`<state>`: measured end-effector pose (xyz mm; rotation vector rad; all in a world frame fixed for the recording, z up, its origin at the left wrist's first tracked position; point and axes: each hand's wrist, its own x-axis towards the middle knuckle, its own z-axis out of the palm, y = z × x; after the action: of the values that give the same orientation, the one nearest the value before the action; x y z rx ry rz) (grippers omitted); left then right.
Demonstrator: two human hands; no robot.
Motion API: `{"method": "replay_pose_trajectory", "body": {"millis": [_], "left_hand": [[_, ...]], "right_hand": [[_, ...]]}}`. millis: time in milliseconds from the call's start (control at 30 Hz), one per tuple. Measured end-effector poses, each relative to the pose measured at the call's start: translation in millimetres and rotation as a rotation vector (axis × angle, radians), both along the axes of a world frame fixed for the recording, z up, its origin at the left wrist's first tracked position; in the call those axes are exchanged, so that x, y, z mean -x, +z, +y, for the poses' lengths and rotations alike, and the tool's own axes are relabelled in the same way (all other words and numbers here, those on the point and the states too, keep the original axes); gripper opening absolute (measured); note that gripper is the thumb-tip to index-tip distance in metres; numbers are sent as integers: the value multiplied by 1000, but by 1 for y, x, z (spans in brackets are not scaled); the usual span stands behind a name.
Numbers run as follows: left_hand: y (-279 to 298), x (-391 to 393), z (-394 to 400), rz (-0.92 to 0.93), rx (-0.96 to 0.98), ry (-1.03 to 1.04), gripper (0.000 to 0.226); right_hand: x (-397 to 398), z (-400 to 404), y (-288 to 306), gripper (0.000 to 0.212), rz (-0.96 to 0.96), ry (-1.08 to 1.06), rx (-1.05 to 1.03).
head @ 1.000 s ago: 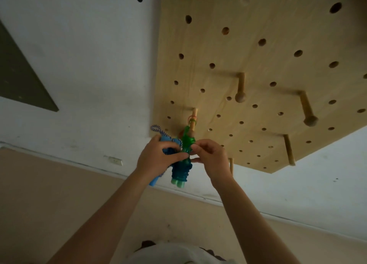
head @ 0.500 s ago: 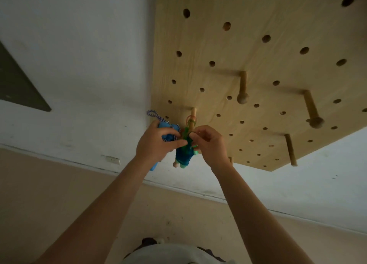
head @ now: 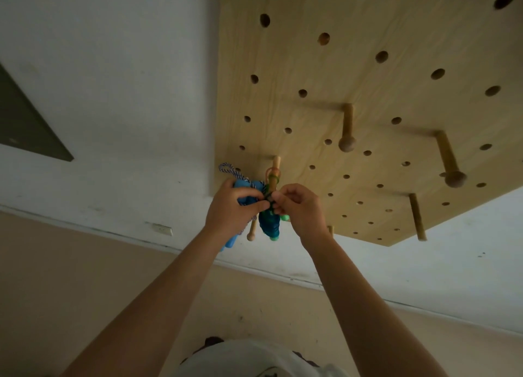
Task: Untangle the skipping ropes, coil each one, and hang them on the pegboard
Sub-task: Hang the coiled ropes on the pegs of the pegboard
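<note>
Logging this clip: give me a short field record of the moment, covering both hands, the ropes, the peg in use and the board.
left hand: grips the blue-handled rope bundle, thumb meeting the other hand
right hand: pinches the green rope at the peg
peg in use: lower left of the pegboard, with an orange loop round it
green rope: coiled, hanging below the hands
other pegs: several, bare
hang status: green rope at the peg; whether it is seated cannot be told

White wall (head: 113, 65), tan lower band (head: 85, 277), dark panel (head: 25, 127) left.
</note>
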<state>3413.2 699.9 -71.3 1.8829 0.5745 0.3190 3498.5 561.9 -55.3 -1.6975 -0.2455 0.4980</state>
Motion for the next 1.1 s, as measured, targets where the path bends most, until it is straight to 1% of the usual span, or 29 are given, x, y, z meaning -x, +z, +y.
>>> {"method": "replay_pose_trajectory", "body": {"millis": [133,233,300,400,500,633,700,767,867,967,1100], "left_hand": [[0,-1,2,-6,2,-22,15],[-2,-1,1,-21,-4,-22,14],[-4,0,-2,-40,-2,-4,12],[-10,3,-7,-82,38,44,12],[-12,4,-9,-113,35,70,14],[-9,3,-8,-132,51,69,14],[-8,2,-7,-134,43,70,18],[-8,3,-8,-127,17,67,18],[-9,11,-10,-116,-10,36,14],[-8,27,-11,-125,7,-37,20],[0,43,-19,-106,3,-150,31]], "right_hand": [[-1,-2,0,4,-10,36,13],[0,-4,-1,9,46,66,-66],[2,-4,-1,9,68,61,-80],[6,-2,3,7,96,5,-32],[9,-1,5,13,129,-43,21],[7,-3,10,12,139,-9,57],[7,-4,11,12,101,25,82],[10,-4,11,14,52,43,108],[17,-8,12,14,-11,61,160],[25,-20,10,13,-52,160,171],[34,-37,6,6,23,216,92]]}}
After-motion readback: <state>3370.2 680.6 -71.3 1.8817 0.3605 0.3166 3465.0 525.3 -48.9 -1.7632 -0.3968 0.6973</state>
